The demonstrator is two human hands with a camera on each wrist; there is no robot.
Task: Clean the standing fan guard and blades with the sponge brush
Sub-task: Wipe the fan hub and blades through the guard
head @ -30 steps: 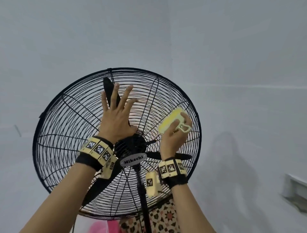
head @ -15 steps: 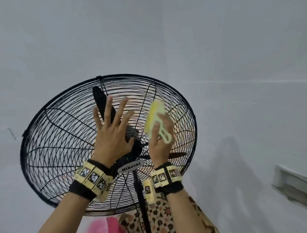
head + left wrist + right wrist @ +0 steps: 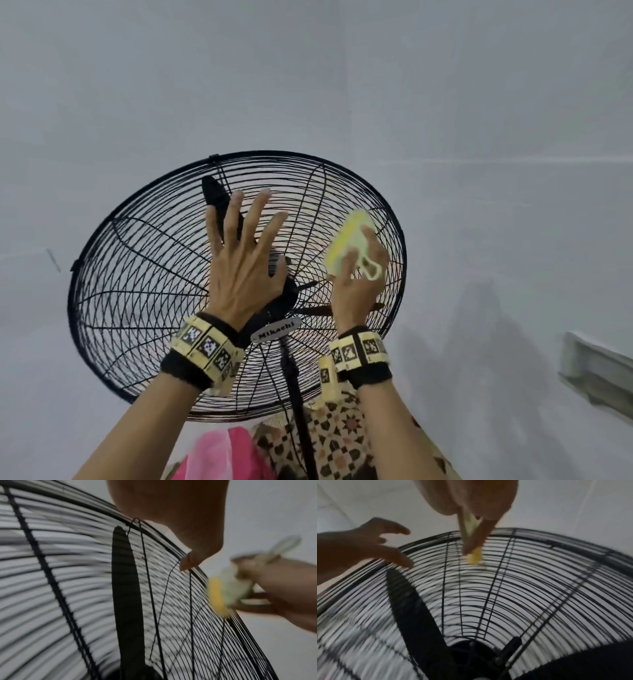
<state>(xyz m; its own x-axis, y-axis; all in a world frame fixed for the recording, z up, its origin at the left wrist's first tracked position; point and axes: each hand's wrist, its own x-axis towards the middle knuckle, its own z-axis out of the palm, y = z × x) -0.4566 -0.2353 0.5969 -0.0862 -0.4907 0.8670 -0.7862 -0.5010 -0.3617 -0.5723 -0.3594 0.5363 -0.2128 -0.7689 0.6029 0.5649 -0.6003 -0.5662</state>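
Your left hand (image 3: 241, 270) is lying with fingers straight and spread against the black wire fan guard (image 3: 137, 281), over a blade (image 3: 214, 197). Your right hand (image 3: 356, 287) is gripping the yellow sponge brush (image 3: 344, 240) by its pale handle, its sponge face pressing against the guard's upper right wires.

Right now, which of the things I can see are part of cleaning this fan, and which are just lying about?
Part of the job:
- sponge brush, gripped in the right hand
- fan guard, with the left hand spread open on it
- fan blade behind the wires

Just lying about:
- pink item below the fan
- patterned fabric
- white fixture on the wall
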